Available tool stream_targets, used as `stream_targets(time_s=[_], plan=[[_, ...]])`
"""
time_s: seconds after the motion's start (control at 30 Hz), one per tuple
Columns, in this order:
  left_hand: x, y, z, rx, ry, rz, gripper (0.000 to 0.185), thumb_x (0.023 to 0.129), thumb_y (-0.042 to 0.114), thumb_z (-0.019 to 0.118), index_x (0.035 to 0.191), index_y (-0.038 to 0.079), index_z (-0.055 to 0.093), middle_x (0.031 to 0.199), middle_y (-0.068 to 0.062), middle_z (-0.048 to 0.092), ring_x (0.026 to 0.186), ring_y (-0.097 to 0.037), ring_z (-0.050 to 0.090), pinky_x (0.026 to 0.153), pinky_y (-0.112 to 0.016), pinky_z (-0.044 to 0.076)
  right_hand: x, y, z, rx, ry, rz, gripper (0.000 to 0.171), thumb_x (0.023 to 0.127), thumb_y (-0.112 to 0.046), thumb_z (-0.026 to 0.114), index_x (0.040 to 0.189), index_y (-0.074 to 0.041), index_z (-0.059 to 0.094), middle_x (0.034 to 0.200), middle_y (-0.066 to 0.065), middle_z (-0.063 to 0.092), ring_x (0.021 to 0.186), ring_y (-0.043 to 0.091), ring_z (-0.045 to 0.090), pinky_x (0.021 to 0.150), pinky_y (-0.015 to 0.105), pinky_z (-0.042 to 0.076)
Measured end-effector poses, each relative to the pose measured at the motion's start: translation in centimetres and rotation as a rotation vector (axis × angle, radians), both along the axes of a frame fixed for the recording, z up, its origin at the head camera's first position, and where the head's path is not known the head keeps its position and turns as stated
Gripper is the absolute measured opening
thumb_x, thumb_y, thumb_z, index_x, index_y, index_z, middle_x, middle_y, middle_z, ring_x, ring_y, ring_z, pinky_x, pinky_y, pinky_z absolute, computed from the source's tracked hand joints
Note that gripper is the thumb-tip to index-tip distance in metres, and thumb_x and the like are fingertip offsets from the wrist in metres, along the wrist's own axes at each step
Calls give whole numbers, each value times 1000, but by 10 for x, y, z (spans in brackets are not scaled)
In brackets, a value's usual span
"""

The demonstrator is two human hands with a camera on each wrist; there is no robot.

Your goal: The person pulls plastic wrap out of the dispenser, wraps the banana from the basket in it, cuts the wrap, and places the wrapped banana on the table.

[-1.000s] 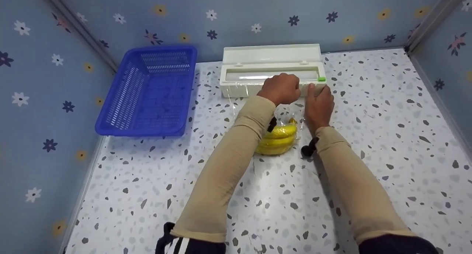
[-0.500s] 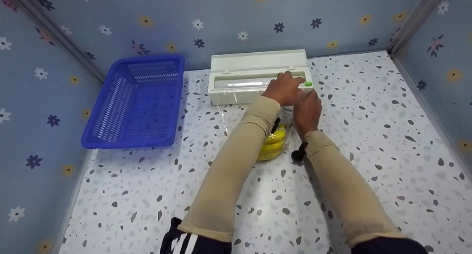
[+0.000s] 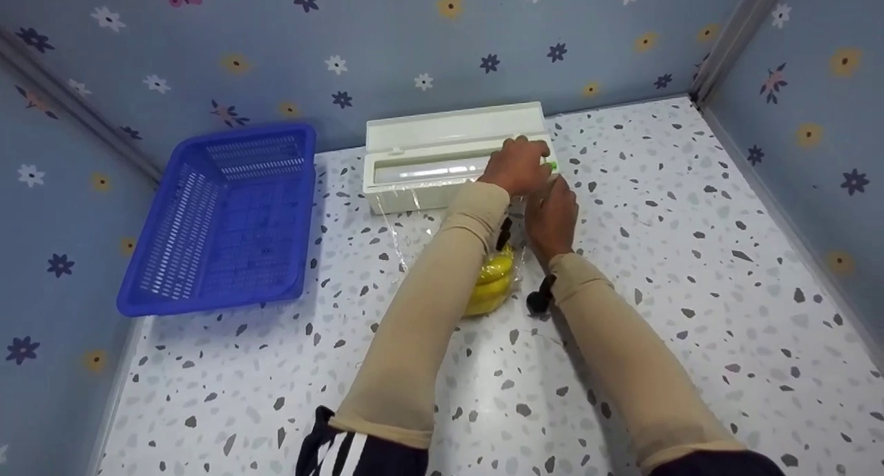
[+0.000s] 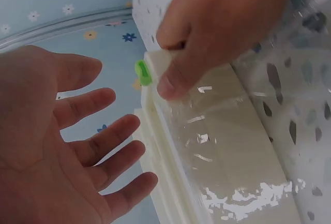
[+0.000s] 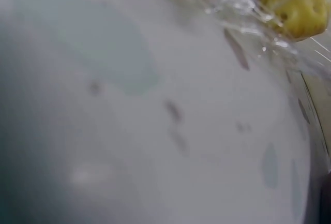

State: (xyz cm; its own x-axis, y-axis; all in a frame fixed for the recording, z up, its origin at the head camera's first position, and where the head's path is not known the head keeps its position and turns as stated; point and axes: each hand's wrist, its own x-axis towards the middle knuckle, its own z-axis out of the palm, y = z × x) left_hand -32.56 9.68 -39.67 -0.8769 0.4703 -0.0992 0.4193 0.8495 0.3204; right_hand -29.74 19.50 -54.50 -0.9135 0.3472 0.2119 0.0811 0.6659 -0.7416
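Observation:
A white cling film dispenser (image 3: pixel 407 201) stands by the back wall with its lid raised and the roll showing. Clear cling film (image 3: pixel 397 244) hangs from its front edge toward a bunch of bananas (image 3: pixel 490 293) wrapped in film, partly hidden by the left sleeve. My left hand (image 4: pixel 46 131) hovers by the dispenser's right end, fingers spread and loosely bent, holding nothing, near the green slider cutter (image 4: pixel 143 73). My right hand (image 4: pixel 222 22) grips the dispenser's right front corner, its thumb on the film and its other fingers curled. The right wrist view shows bananas and blurred tabletop.
A blue plastic basket (image 3: pixel 214 307) sits to the left on the speckled white table (image 3: pixel 663 255). Flower-patterned walls (image 3: pixel 414 41) enclose the back and both sides. The dispenser's raised lid (image 3: pixel 456 127) leans close to the back wall.
My left hand has gone from curled at the dispenser's front edge to loosely spread by the slider at the right end. My right hand stays at that corner. The head view has shifted.

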Motion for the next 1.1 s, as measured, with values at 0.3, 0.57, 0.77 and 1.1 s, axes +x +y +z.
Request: stream_targets(time_s=[0.3,0.57,0.77,1.1], plan=[[-15,0,-1,92,-54,27,35,104,21,50,135,14,64,133,-3,60,121,-20,54,99,-34,47,1,-5,2,-43,44,24,62,104,-59,23,121,-7,51,104,12,57,100,28,55,89,47,42],[-22,3,-9,116,-121,39,32,102,18,53,130,12,67,132,-3,61,117,-17,55,98,-31,46,1,-5,3,-94,73,32,66,104,-61,22,132,-9,52,117,10,62,112,27,58,97,44,43],[-27,5,-15,109,-146,66,31,101,22,56,129,15,67,132,-2,62,117,-16,55,98,-32,45,0,-3,4,-115,29,20,61,104,-60,20,131,-15,52,120,6,61,114,24,56,100,42,42],[-34,13,-24,97,-103,32,25,100,28,62,122,21,73,128,3,65,115,-15,57,95,-33,47,-4,4,-4,-122,32,-6,60,104,-60,21,125,-14,54,112,3,60,107,21,57,93,41,44]])
